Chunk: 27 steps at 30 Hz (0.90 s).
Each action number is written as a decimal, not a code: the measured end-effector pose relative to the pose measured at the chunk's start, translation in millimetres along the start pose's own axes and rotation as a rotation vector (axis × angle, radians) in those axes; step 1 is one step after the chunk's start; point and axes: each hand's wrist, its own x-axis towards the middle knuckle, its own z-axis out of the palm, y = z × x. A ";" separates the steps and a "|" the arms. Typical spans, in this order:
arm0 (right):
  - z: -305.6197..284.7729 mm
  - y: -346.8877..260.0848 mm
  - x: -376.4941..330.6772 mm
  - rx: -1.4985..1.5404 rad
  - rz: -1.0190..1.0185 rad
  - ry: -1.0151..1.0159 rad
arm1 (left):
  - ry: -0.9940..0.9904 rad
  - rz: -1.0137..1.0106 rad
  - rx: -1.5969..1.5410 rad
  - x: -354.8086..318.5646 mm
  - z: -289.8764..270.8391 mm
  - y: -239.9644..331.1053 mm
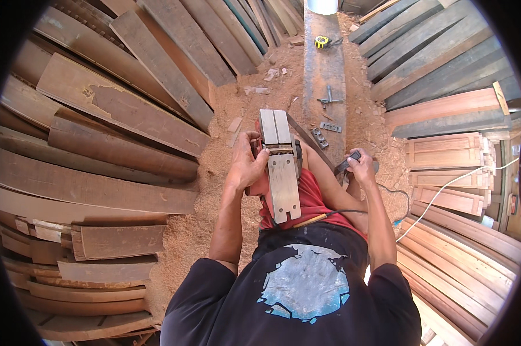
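Planer [283, 183] in left fingers [250, 136], sawdust [214, 173] between plank edges [202, 144]

Bright daylight, lower-right glare, bowed edges

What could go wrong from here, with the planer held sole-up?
The left hand has its thumb close to the cutter slot of the upturned planer, so a turning cutter might cut it; whether it has power, I cannot tell. The small metal part near the edge of the plank could get knocked into the wood shavings.
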 end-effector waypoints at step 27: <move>73.7 -97.2 189.7 -1.236 -0.296 -0.081 | -0.081 -0.048 0.000 7.5 1.4 16.1</move>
